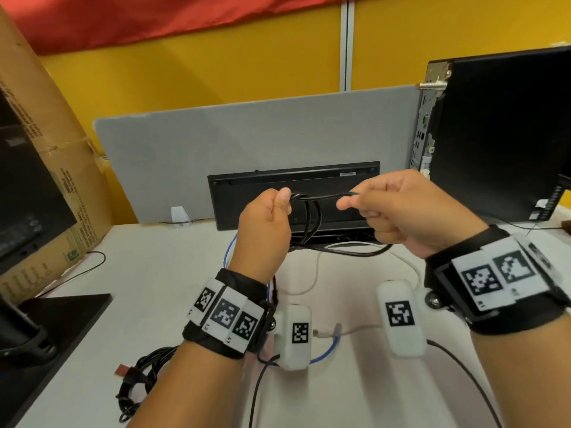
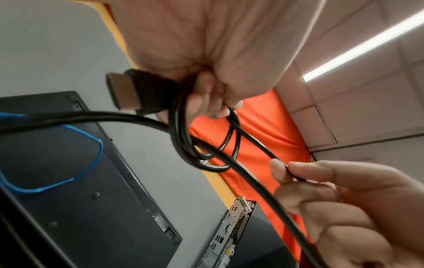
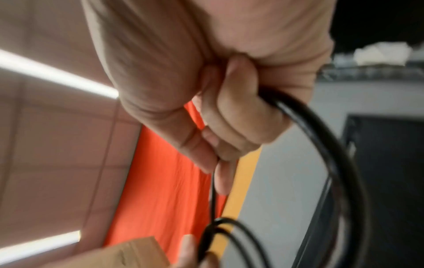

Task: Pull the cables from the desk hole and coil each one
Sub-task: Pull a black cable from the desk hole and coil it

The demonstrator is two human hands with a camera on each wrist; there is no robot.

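A black cable (image 1: 312,223) hangs in several loops from my left hand (image 1: 267,223), which grips the loops above the desk. Its flat metal plug (image 2: 123,92) sticks out beside that hand's fingers. My right hand (image 1: 398,211) pinches a stretch of the same black cable (image 2: 284,166) between thumb and forefinger, level with the left hand, and its curled lower fingers hold a thicker run (image 3: 321,137). The cable's slack (image 1: 352,253) trails down onto the desk behind the hands. The desk hole is not visible.
A coiled black cable bundle (image 1: 139,381) lies at the near left. Blue (image 1: 330,347) and white (image 1: 315,273) cables lie loose on the white desk (image 1: 160,273). A black keyboard (image 1: 293,193) leans on the grey divider; a computer tower (image 1: 500,134) stands right, a cardboard box (image 1: 49,168) left.
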